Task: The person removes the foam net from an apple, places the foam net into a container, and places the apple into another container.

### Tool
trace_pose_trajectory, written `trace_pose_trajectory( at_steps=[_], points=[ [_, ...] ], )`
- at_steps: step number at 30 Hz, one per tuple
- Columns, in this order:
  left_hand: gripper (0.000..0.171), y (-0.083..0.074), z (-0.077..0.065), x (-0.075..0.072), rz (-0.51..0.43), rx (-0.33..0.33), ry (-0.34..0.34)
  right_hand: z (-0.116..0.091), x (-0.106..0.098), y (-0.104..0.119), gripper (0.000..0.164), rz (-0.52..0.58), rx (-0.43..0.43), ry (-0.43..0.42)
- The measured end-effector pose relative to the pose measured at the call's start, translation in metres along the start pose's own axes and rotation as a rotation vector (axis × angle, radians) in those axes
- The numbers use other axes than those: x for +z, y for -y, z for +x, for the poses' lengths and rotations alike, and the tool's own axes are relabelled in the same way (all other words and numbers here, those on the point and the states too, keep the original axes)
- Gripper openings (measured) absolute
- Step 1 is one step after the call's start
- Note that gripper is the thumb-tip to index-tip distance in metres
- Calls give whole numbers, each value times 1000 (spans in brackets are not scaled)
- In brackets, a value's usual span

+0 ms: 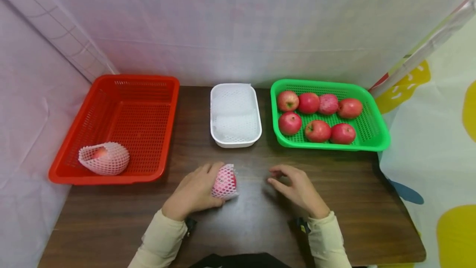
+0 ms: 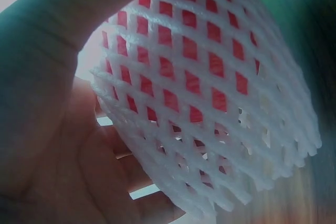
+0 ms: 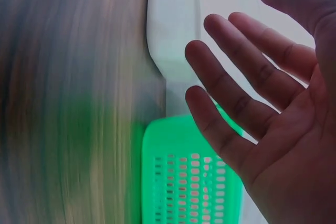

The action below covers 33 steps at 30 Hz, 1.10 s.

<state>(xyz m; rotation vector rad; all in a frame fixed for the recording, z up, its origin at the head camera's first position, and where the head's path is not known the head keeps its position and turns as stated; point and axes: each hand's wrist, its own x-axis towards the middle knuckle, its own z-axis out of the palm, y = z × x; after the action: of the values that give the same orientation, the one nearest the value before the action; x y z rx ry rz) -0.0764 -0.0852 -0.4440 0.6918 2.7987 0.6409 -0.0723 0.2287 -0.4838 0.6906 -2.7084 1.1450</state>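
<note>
An apple in a white foam net sleeve (image 1: 224, 182) is gripped by my left hand (image 1: 197, 189) above the front middle of the table. In the left wrist view, the foam net (image 2: 194, 77) wraps the red apple, and its loose end spreads past the fruit. My right hand (image 1: 297, 187) is apart from it on the right, holding nothing. The right wrist view shows that hand's fingers (image 3: 226, 87) spread and slightly bent. Behind the hands stands a white basket (image 1: 236, 144) with white foam nets (image 1: 235, 111) in it.
At the left, a red basket (image 1: 169, 135) holds one net-wrapped apple (image 1: 111, 159). A green basket (image 1: 379, 135) at the right contains several bare apples (image 1: 317, 130). White sheeting (image 1: 223, 24) hangs behind the brown table (image 1: 346, 193).
</note>
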Motion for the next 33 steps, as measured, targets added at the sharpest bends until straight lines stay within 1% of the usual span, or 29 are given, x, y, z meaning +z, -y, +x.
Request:
trace_pose_trajectory(
  at_steps=[5, 11, 17, 22, 26, 30, 33],
  points=[
    [93, -1, 2, 2, -1, -8, 6, 5, 11, 4, 23, 68, -56, 35],
    [92, -4, 6, 3, 11, 11, 32, 15, 31, 11, 22, 128, -140, 85],
    [91, -7, 8, 5, 22, 35, 40, 21, 44, 18, 25, 169, -166, 148],
    [92, -8, 9, 6, 22, 34, 46, 21, 48, 19, 40, 195, -147, 182],
    [92, -8, 11, 9, 0, 49, 48, 21, 50, 18, 56, 175, -125, 205],
    [94, -9, 12, 11, -50, 110, 41, 22, 52, 17, 71, 130, -121, 224],
    [97, -11, 13, 11, -78, 149, 48, 22, 53, 16, 77, 116, -129, 231]
  ],
)
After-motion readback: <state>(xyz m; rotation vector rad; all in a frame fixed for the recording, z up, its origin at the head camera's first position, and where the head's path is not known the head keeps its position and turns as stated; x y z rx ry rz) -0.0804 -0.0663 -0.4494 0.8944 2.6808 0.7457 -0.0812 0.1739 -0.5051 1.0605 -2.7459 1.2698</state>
